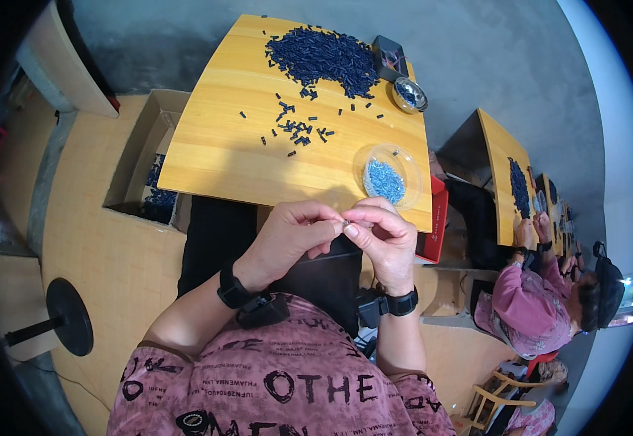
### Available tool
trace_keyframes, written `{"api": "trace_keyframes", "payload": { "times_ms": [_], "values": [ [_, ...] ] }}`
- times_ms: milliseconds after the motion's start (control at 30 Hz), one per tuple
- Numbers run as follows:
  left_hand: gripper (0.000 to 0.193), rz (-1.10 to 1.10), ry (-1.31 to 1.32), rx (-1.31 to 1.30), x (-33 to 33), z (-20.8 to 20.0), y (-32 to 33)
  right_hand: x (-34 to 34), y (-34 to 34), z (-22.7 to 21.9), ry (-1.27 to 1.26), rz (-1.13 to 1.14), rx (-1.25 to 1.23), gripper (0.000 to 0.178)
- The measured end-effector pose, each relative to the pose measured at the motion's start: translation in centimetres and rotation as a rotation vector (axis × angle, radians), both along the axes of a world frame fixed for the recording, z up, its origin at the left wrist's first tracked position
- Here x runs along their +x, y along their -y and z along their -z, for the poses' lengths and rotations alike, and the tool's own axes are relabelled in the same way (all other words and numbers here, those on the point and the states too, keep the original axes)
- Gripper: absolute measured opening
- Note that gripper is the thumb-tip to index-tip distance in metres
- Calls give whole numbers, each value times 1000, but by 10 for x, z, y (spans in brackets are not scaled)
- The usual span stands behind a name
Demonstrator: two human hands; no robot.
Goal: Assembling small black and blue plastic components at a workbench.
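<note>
My left hand [295,231] and my right hand [383,236] meet just in front of the table's near edge, fingertips pinched together. Between them is a tiny dark piece [346,224], too small and too covered to name. Right behind the hands, a round clear plastic bowl [412,166] holds many small blue pieces [385,182]. Farther back on the yellow wooden table [215,145] lies a big heap of short dark blue cylinders [324,58]. A looser group of dark cylinders [298,133] is scattered nearer to me.
A dark box [389,58] and a small bowl [409,94] stand at the back right. An open cardboard box [131,171] with dark pieces is at left, a red box [436,221] at right. Beyond, a co-worker [534,305] sits at another table [502,174].
</note>
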State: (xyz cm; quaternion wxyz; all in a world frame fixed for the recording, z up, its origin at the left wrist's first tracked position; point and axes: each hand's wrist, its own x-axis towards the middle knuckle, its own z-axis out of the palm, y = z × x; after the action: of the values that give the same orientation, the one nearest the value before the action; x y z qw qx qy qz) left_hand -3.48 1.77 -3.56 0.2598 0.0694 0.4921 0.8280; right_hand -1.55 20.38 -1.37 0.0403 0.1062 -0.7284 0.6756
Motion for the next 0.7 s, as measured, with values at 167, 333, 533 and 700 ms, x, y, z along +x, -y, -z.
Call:
{"api": "trace_keyframes", "payload": {
  "times_ms": [167, 333, 533, 700],
  "values": [
    [14, 11, -56, -19, 3, -1, 3, 2, 6, 3, -54, -4, -94, 13],
    [24, 4, 47, 171, 4, 0, 7, 7, 8, -10, 92, 112, -411, 11],
    [27, -39, 49, 335, 1, 10, 7, 20, 4, -15, 105, 100, -231, 16],
    [18, -111, 122, 380, 1, 16, 3, 27, 14, -16, 147, 109, -142, 14]
  ]
}}
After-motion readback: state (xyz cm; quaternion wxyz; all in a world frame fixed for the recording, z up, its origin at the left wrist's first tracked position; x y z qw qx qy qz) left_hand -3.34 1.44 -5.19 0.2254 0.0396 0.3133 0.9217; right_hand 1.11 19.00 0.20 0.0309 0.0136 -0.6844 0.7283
